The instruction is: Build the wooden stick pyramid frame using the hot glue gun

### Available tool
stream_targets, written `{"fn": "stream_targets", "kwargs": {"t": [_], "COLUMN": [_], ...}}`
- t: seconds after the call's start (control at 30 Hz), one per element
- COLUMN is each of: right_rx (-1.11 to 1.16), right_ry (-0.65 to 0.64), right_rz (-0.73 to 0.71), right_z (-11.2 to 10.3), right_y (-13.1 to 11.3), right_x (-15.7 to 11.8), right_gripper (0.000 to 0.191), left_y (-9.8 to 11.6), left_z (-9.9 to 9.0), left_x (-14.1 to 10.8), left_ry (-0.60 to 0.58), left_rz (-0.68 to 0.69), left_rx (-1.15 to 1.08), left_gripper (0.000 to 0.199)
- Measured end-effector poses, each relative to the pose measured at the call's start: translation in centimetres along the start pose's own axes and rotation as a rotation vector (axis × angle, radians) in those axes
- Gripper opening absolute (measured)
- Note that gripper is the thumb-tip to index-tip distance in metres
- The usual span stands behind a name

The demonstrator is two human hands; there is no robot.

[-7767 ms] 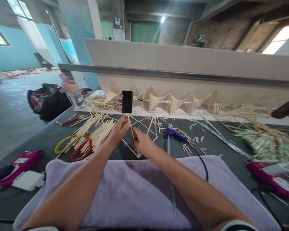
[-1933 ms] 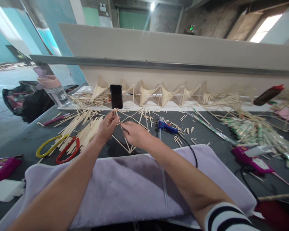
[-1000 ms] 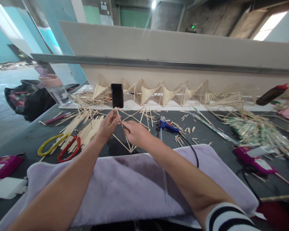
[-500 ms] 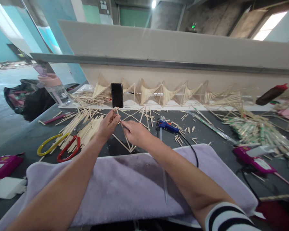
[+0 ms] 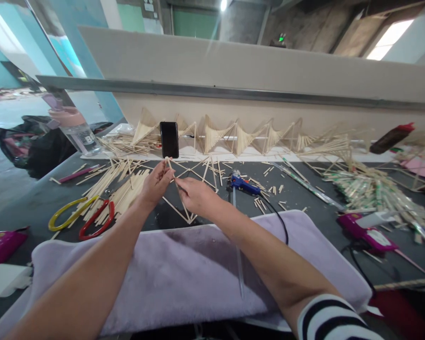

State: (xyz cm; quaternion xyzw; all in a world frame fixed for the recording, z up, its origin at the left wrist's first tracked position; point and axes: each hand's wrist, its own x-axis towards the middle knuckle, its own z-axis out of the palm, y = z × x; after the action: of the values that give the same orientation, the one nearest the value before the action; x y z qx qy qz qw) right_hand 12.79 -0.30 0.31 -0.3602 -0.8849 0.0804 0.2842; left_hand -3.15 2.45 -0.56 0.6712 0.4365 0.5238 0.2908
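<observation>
A frame of thin wooden sticks (image 5: 182,209) stands on the dark table, its lower corner close to the lilac cloth. My left hand (image 5: 156,182) pinches the frame near its top joint, just below the black phone (image 5: 169,140). Beside it my right hand (image 5: 194,194) is closed with thumb and forefinger on one slanting stick of the same frame. The fingertips of both hands are close together and hide part of the sticks. Right of my right hand lies a blue glue gun (image 5: 246,185) with a long clear glue stick (image 5: 240,269) in it.
Finished stick models (image 5: 246,137) line the back panel. Left are loose sticks (image 5: 108,184), scissors with yellow and red handles (image 5: 97,222) and a water bottle (image 5: 78,130). Right are wrapped stick bundles (image 5: 378,193) and a magenta tool (image 5: 368,233). A lilac cloth (image 5: 184,278) covers the front edge.
The whole view has shifted slightly, with things appearing a little further left. Both hands keep the same grip on the stick frame.
</observation>
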Motion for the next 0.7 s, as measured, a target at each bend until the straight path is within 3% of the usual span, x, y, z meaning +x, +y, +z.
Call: {"fn": "stream_targets", "kwargs": {"t": [0.2, 0.3, 0.37, 0.5, 0.6, 0.7], "right_rx": [-0.015, 0.019, 0.074, 0.219, 0.202, 0.049], "right_ry": [-0.002, 0.016, 0.078, 0.276, 0.363, 0.282], "right_rz": [-0.006, -0.028, -0.028, 0.106, 0.19, 0.349], "right_z": [0.1, -1.0, -3.1, -9.9, -14.1, -14.7], "right_y": [0.0, -0.8, -1.9, -2.4, 1.3, 7.5], "right_x": [0.0, -0.2, -0.4, -0.2, 0.3, -0.7], "right_gripper": [0.032, 0.035, 0.037, 0.04, 0.042, 0.037], "left_y": [0.1, 0.1, 0.3, 0.5, 0.0, -0.7], "left_z": [-0.1, -0.1, -0.1, -0.1, -0.1, -0.1], "left_x": [0.0, 0.0, -0.1, -0.1, 0.1, 0.3], "left_ry": [0.004, 0.0, -0.012, 0.007, 0.04, 0.039], "left_rz": [-0.008, -0.016, -0.016, -0.051, -0.05, -0.042], "left_rx": [0.008, -0.014, -0.042, -0.001, 0.013, 0.011], "left_gripper": [0.044, 0.046, 0.047, 0.044, 0.045, 0.047]}}
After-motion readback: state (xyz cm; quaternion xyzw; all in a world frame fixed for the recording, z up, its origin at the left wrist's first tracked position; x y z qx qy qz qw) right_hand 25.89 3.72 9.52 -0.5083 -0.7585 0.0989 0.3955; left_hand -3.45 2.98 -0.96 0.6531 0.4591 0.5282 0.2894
